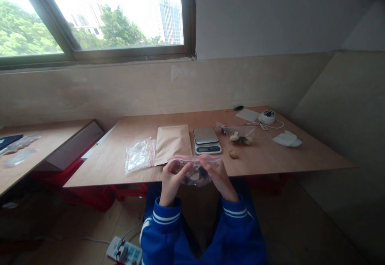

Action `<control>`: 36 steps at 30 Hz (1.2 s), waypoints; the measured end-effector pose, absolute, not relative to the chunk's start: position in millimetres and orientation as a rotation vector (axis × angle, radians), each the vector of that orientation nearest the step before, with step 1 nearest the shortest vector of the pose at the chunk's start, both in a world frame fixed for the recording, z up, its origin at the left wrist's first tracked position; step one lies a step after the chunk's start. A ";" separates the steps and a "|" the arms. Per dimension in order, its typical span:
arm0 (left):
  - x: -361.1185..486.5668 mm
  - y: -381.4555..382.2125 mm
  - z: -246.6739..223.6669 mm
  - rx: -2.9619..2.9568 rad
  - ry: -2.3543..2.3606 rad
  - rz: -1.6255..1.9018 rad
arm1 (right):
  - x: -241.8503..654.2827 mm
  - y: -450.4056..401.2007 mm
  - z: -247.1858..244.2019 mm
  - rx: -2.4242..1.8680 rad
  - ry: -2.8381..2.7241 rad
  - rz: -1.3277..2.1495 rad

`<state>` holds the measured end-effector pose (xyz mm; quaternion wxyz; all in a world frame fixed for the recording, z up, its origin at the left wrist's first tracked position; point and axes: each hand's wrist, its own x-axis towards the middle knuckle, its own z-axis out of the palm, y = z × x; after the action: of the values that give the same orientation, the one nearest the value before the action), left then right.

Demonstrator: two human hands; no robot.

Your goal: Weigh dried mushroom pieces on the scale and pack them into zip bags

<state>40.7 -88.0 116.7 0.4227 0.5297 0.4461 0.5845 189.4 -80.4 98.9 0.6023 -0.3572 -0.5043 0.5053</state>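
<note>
A clear zip-lock bag [196, 179] with a red seal strip hangs between my hands at the table's front edge. Dark and pale pieces show inside it; their kind is unclear. My left hand [174, 176] pinches the bag near its left top corner. On the right part of the seal, my right hand [217, 173] grips with its fingers closed. Just beyond the hands stands a kitchen scale [206, 140] with a bare metal plate. A brown paper bag [173, 142] lies left of it, and a small brown piece [233, 154] lies to the right.
Empty-looking clear bags [138, 155] lie at the left. Another zip-lock bag [237, 132] with pale and dark pieces is right of the scale. Behind are a white dome camera [266, 116], crumpled white tissue [287, 138] and a green-handled tool [238, 108]. A power strip [124, 251] is on the floor.
</note>
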 end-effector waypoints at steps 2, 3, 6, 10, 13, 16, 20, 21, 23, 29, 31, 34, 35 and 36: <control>42.8 -88.5 117.5 1.299 1.106 1.462 | 185.6 -78.8 97.4 -0.898 -1.139 1.122; 43.6 -88.7 117.5 1.287 1.101 1.456 | 183.9 -77.9 96.6 -0.928 -1.122 1.094; 45.3 -88.6 116.7 1.261 1.131 1.446 | 181.4 -76.7 95.4 -0.949 -1.105 1.048; 47.3 -88.0 117.1 1.225 1.213 1.491 | 182.1 -78.3 98.3 -0.900 -1.166 1.096; 48.8 -88.3 120.2 1.249 1.196 1.473 | 181.1 -79.1 99.2 -0.914 -1.175 1.133; 49.7 -89.4 123.3 1.272 1.178 1.465 | 178.6 -78.9 98.0 -0.948 -1.179 1.079; 49.4 -90.1 123.4 1.297 1.152 1.477 | 178.1 -79.8 99.5 -0.958 -1.238 0.966; 49.4 -89.7 122.6 1.306 1.147 1.479 | 178.6 -80.3 100.6 -0.957 -1.255 0.935; 49.5 -88.4 120.4 1.320 1.139 1.483 | 179.4 -81.3 102.4 -0.950 -1.281 0.883; 51.5 -84.6 114.7 1.317 1.142 1.534 | 175.3 -79.8 97.1 -0.929 -1.228 0.931; 50.4 -84.6 114.0 1.297 1.177 1.524 | 173.8 -78.2 94.0 -0.942 -1.201 1.011; 46.2 -84.5 112.4 1.263 1.202 1.466 | 174.4 -76.3 92.8 -0.944 -1.211 1.090; 44.4 -84.2 111.6 1.251 1.204 1.452 | 175.3 -75.9 93.4 -0.935 -1.222 1.108; 42.7 -83.6 110.8 1.241 1.209 1.448 | 176.2 -75.7 94.5 -0.927 -1.232 1.121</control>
<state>42.7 -83.6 110.8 0.4278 0.4968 0.4840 0.5797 176.2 -75.7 94.5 0.5791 -0.3964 -0.5269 0.4796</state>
